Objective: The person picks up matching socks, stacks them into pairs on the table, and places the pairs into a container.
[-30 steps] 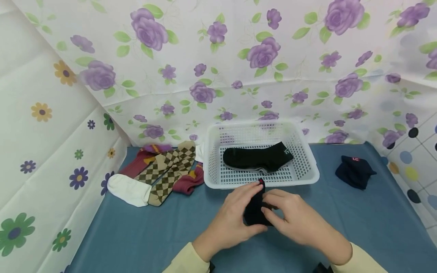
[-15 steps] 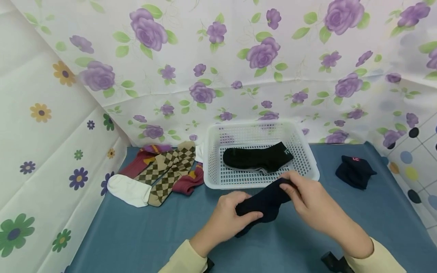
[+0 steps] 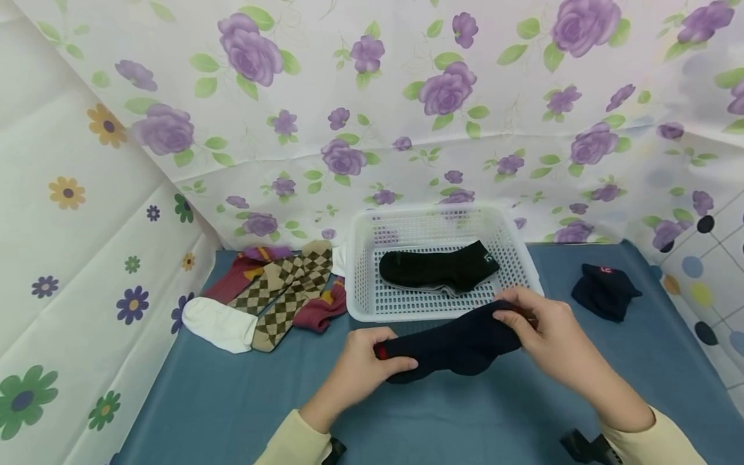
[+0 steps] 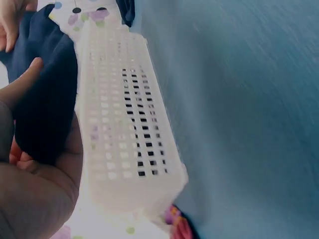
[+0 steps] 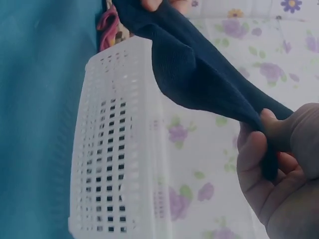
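Note:
A dark navy sock (image 3: 450,345) is stretched between the two hands, in front of the white basket. My left hand (image 3: 363,365) pinches its left end, where a red mark shows, thumb on the near side. At the other end my right hand (image 3: 549,332) grips the sock between thumb and fingers. In the right wrist view the navy sock (image 5: 199,74) hangs in a fold from the right hand (image 5: 284,164). The left wrist view has the sock (image 4: 47,84) lying against the left palm (image 4: 40,194).
The white perforated basket (image 3: 444,316) holds dark socks (image 3: 438,270) laid flat. Left of it lie checkered socks (image 3: 285,303), maroon socks (image 3: 320,313) and a white sock (image 3: 221,324). A bundled navy sock (image 3: 606,294) lies at the right on the blue cloth (image 3: 244,400).
The sock, bunched upright between the hands earlier, is now drawn out lengthwise. The right hand has moved right and the left hand a little left, holding opposite ends.

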Demonstrator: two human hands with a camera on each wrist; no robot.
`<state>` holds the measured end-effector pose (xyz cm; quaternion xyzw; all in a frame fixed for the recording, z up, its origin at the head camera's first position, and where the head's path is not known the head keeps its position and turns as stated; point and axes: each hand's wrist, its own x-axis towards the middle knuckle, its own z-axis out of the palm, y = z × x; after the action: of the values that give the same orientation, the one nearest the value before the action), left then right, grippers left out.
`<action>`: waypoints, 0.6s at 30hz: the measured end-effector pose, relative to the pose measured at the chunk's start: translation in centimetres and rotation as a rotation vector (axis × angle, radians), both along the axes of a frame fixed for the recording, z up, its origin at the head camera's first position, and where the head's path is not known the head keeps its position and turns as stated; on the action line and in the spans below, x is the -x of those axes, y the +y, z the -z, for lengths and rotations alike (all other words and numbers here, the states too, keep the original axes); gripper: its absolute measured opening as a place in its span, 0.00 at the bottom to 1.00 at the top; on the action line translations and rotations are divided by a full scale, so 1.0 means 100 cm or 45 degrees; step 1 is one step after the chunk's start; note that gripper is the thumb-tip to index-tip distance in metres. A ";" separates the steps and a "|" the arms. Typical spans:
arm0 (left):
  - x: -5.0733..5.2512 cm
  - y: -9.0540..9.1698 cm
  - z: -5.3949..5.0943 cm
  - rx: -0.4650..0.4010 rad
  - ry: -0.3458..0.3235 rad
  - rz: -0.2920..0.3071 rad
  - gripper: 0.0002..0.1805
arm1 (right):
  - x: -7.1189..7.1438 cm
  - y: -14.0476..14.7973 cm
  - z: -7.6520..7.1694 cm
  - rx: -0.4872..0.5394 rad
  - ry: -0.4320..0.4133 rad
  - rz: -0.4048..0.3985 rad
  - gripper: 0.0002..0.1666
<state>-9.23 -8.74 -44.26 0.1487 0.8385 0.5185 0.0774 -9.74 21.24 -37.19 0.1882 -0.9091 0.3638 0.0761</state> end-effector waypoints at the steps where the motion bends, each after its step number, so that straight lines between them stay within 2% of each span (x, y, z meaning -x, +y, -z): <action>1: 0.000 -0.002 0.001 -0.022 -0.025 -0.006 0.13 | -0.001 0.002 0.001 0.012 -0.036 0.014 0.09; 7: 0.001 -0.014 0.006 -0.135 -0.176 -0.022 0.17 | -0.004 0.012 0.010 0.018 -0.192 0.071 0.06; 12: 0.003 -0.019 0.009 -0.086 -0.263 -0.033 0.14 | -0.005 0.019 0.023 0.058 -0.373 0.112 0.11; 18: 0.002 -0.022 0.015 0.023 -0.329 -0.104 0.15 | 0.001 0.020 0.044 0.093 -0.597 0.114 0.21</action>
<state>-9.48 -10.91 -45.71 0.0458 0.8315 0.5285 0.1650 -9.81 23.27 -41.55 0.0553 -0.8955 0.4265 -0.1143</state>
